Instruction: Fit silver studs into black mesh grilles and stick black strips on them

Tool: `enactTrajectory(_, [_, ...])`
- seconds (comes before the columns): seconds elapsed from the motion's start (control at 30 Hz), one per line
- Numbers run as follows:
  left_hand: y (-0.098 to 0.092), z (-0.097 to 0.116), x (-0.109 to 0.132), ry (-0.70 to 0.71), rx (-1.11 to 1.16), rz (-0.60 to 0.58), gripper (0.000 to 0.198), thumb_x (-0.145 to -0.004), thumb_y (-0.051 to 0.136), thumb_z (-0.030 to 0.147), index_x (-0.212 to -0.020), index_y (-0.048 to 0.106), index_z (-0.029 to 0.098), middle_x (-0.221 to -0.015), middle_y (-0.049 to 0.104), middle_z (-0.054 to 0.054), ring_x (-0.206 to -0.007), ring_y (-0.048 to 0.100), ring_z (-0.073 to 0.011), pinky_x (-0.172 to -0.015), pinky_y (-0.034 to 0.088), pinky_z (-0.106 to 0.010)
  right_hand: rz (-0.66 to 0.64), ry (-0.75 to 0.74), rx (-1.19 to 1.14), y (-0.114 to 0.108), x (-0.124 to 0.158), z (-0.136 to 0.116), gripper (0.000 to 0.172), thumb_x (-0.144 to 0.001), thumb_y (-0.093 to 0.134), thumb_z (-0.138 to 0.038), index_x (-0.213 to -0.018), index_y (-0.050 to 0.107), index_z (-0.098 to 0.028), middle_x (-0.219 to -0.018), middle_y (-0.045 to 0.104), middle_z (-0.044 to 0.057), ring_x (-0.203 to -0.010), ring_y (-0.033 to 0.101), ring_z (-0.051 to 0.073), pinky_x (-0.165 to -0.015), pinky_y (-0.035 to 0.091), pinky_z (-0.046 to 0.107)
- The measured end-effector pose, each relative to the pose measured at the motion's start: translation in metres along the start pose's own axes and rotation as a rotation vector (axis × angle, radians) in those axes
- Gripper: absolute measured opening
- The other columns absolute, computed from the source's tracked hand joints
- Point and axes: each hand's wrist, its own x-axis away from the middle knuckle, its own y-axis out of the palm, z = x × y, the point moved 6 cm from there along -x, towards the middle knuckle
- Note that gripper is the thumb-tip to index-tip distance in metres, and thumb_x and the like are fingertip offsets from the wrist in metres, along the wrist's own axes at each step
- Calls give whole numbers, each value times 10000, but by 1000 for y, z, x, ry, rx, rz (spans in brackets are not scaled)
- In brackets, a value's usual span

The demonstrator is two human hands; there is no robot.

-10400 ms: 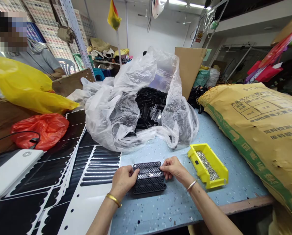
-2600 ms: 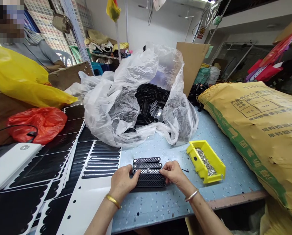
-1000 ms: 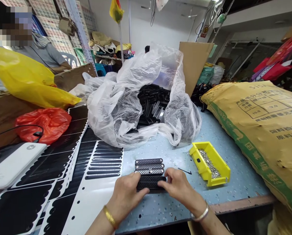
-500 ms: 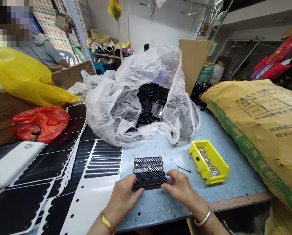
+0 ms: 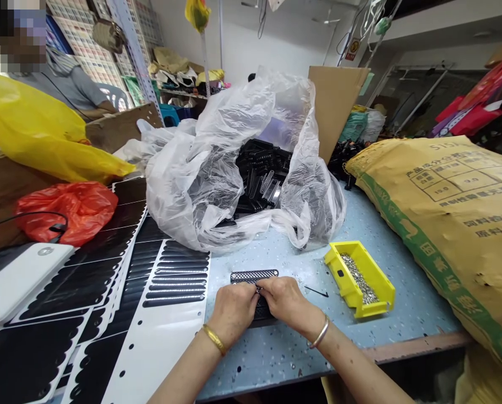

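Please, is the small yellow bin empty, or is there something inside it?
Not empty: the yellow plastic bin holds a heap of small silver metal pieces.

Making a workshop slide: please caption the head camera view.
Left hand and right hand meet over perforated black strips on a speckled blue bench.

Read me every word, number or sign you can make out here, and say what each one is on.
"515", at the top of the tan woven sack; later digits unclear.
"9.0", in the printed grid on it.
"原料", lower on the sack; the rest is too blurred.
Wall sign: too small to read.
White device: round badge too blurred.
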Motion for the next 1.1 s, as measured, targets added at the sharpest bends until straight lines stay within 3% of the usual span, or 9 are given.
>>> enactTrajectory(0.13, [2, -3, 1, -24, 64, 13, 274, -886, 437, 265, -870, 706, 213, -886, 738, -81, -847, 666, -242, -701, 412, -314, -17, 21, 28, 1, -4, 0, 251, -883, 483, -154, -779, 702, -216, -758, 731, 44, -727, 665, 175, -613, 380, 236])
enactTrajectory(0.37, [-1, -5, 1, -53, 41, 49, 289, -876, 432, 227, -739, 685, 209, -766, 726, -73, -753, 667, -224, -624, 368, -290, 36, 96, -51, -1, 0, 10, 226, -859, 515, -161, -806, 726, -219, -773, 743, 43, -741, 671, 172, -643, 403, 232])
enactTrajectory(0.6, [0, -15, 28, 33, 24, 149, 314, -893, 403, 186, -700, 650, 195, -681, 682, -56, -642, 642, -192, -574, 371, -275, 67, 177, -178, 1, 21, 20, 168, -776, 603, -161, -827, 753, -218, -718, 736, 26, -673, 659, 173, -638, 419, 243])
enactTrajectory(0.77, [2, -18, 39, 57, 86, 181, 261, -869, 429, 177, -746, 657, 203, -729, 694, -48, -672, 649, -191, -597, 409, -272, 29, 300, -321, 8, 26, 32, 188, -696, 671, -189, -863, 757, -203, -549, 658, -9, -511, 575, 147, -527, 390, 231])
enactTrajectory(0.87, [-3, -22, 44, 59, 176, 229, 190, -835, 473, 185, -824, 661, 215, -764, 698, -32, -682, 646, -178, -621, 424, -264, 90, 329, -352, 6, 32, 43, 177, -707, 637, -195, -841, 752, -197, -527, 638, -6, -496, 556, 149, -517, 385, 237])
enactTrajectory(0.97, [-7, -37, 51, -16, 259, 337, 158, -837, 483, 239, -781, 628, 210, -635, 635, 1, -557, 582, -140, -566, 396, -243, 205, 386, -355, 4, 41, 53, 151, -743, 595, -242, -749, 734, -183, -497, 616, 9, -476, 543, 150, -501, 378, 241])
enactTrajectory(1.1, [-3, -63, 59, -219, 285, 438, 296, -837, 501, 421, -629, 499, 210, -479, 467, 42, -444, 457, -123, -494, 330, -239, 314, 402, -329, 8, 45, 50, 184, -732, 616, -286, -587, 659, -180, -473, 583, 7, -456, 517, 139, -482, 357, 233])
